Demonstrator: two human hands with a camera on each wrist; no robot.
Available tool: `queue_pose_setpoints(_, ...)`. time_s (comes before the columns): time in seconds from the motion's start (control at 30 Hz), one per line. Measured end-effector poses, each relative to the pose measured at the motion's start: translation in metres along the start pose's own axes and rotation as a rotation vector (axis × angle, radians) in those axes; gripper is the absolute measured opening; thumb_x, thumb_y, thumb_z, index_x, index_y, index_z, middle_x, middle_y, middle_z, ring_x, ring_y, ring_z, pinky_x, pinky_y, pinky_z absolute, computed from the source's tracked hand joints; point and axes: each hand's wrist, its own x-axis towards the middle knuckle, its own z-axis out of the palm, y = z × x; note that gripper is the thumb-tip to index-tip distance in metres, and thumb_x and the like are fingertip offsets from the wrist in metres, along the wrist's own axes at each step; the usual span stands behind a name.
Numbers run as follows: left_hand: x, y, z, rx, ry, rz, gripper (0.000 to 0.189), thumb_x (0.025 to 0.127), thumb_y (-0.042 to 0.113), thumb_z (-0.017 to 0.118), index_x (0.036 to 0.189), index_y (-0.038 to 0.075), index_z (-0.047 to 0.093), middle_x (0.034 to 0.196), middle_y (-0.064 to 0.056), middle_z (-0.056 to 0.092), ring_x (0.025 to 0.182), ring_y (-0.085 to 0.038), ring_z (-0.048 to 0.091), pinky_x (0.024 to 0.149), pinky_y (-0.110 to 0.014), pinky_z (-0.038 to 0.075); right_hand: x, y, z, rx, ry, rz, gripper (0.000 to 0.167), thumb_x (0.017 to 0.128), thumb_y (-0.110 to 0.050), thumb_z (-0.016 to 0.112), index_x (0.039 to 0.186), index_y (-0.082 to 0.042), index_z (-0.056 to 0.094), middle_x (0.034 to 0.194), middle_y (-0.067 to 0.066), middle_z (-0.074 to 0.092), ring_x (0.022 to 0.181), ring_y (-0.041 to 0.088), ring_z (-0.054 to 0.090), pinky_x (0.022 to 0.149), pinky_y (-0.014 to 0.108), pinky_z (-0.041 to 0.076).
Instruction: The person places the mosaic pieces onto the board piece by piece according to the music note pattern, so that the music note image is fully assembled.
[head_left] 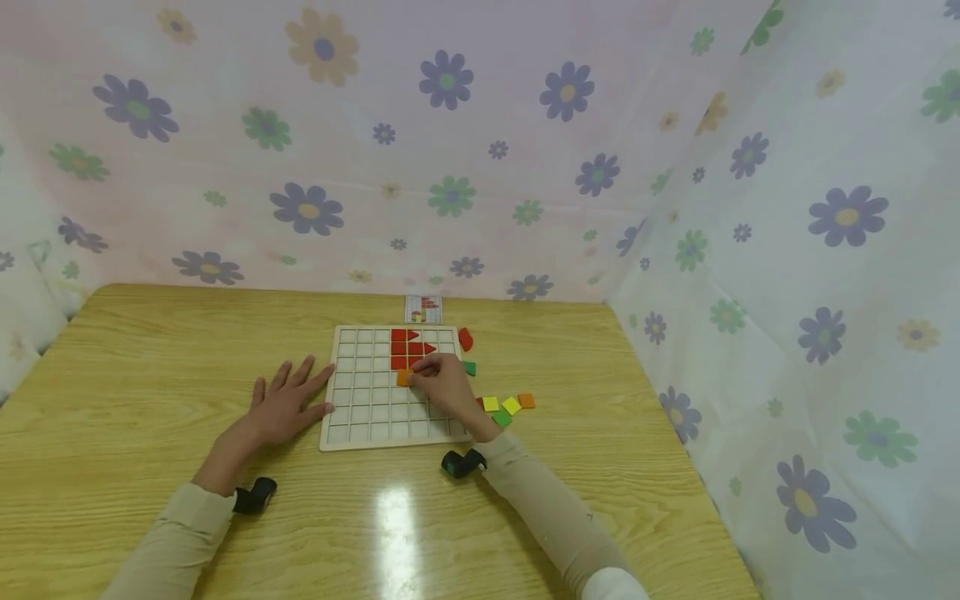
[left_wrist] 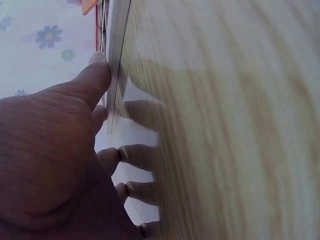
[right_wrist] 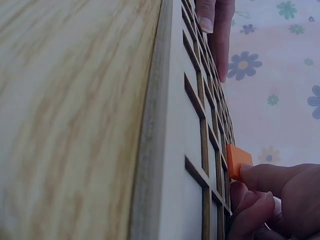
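Note:
A light wooden grid board [head_left: 360, 417] lies on the table. Red squares and triangles [head_left: 399, 350] fill some cells in its upper right part. My right hand [head_left: 448, 387] pinches an orange square tile [head_left: 403, 378] just below the red pieces; in the right wrist view the tile [right_wrist: 239, 161] stands tilted with one edge at the grid. My left hand [head_left: 283, 410] lies with spread fingers at the board's left edge. Its thumb [left_wrist: 92, 80] and a finger touch that edge. Part of the red pieces is hidden behind the right hand.
A small picture card [head_left: 423, 309] lies behind the board. Right of the board are a red piece [head_left: 466, 339], a green one [head_left: 470, 368], and several loose tiles: yellow [head_left: 512, 406], orange [head_left: 527, 401] and green [head_left: 502, 418]. Flowered curtains stand behind and to the right.

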Motion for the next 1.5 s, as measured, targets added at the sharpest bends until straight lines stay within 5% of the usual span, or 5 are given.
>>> queue_pose_setpoints(0.5,-0.001,-0.002,0.002,0.005,-0.011,-0.005,0.07,0.104,0.042,0.057,0.161,0.009,0.031,0.166,-0.031,0.01,0.149,-0.06,-0.002,0.108,-0.081,-0.005,0.003,0.006,0.009,0.019,-0.003,-0.057,0.007,0.091,-0.003,0.076,0.096,0.002,0.076,0.093,0.015,0.075,0.074,0.009,0.064,0.07,0.019,0.051)
queue_pose_setpoints(1.5,0.003,-0.001,-0.002,-0.006,-0.021,0.001,0.071,0.105,0.042,0.055,0.162,0.008,0.028,0.166,-0.03,0.007,0.149,-0.059,-0.007,0.108,-0.08,-0.01,0.009,0.002,0.008,-0.07,0.046,-0.034,0.007,0.09,-0.007,0.078,0.094,-0.001,0.077,0.09,0.011,0.076,0.08,0.016,0.069,0.077,0.024,0.055)
